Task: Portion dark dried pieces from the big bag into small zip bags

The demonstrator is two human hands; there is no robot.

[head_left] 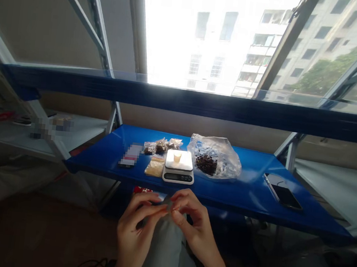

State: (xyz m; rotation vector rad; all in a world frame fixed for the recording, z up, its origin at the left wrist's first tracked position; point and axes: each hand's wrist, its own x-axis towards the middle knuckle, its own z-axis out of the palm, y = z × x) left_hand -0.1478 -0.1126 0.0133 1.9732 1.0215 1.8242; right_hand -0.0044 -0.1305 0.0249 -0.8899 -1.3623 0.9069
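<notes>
My left hand (140,219) and my right hand (192,220) meet in front of the table edge, above my lap. Both are closed in a pinch, fingertips nearly touching; whatever lies between them is too small and faint to name. Just beyond them stands a white digital scale (178,177) with a small cup (177,157) on its pan. Right of the scale, an open clear plastic bag (228,158) holds a heap of dark brown bits (206,164). A stack of small clear bags (155,168) lies to its left, with several filled little bags (161,146) behind.
The blue table (238,199) carries a phone (282,192) at the right and a blurred-out box (131,155) at the left. A blue shelf beam (182,102) crosses above its back. Something red (142,190) shows below the front edge, near my left hand.
</notes>
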